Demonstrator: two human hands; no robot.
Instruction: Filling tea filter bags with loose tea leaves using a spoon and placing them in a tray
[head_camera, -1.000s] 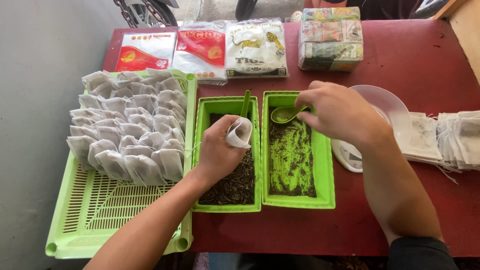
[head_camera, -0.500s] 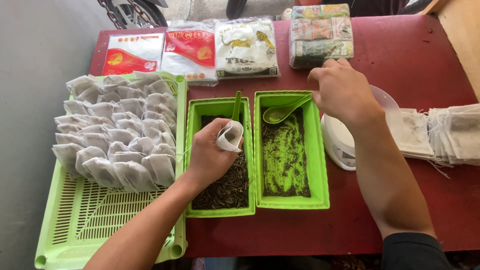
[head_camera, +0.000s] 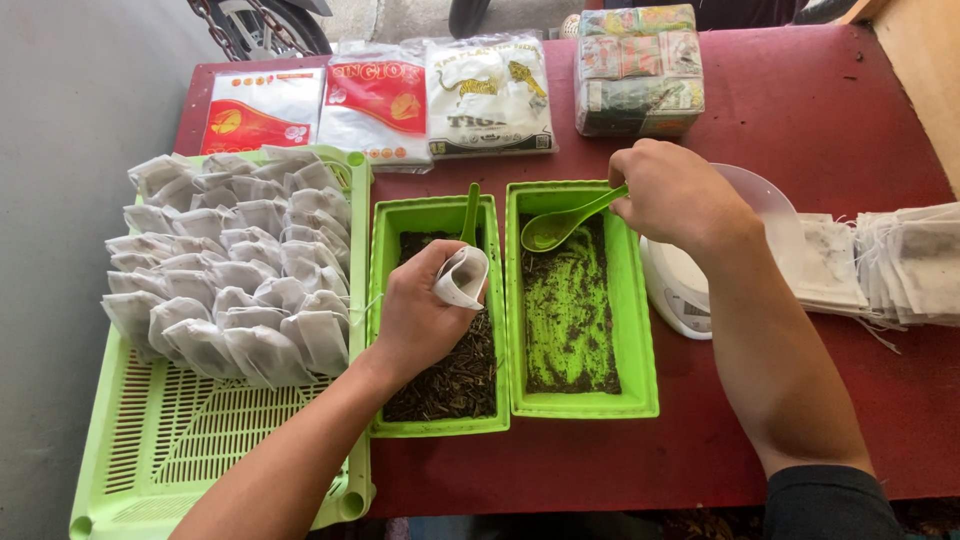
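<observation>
My left hand holds a small white paper sachet with its mouth held apart, above the left green tub of dark dried leaves. My right hand grips the handle of a green spoon, whose bowl hovers over the right green tub, which has a thin scatter of dark crumbs. A second green spoon stands in the left tub.
A slotted green tray at left carries several filled white sachets. Printed packets and a wrapped stack of boxes lie at the table's far edge. A white scale with a bowl and a pile of flat sachets sit at right.
My right hand has drawn back a little from the sachet, spoon still in it. The left hand keeps the sachet over the left tub.
</observation>
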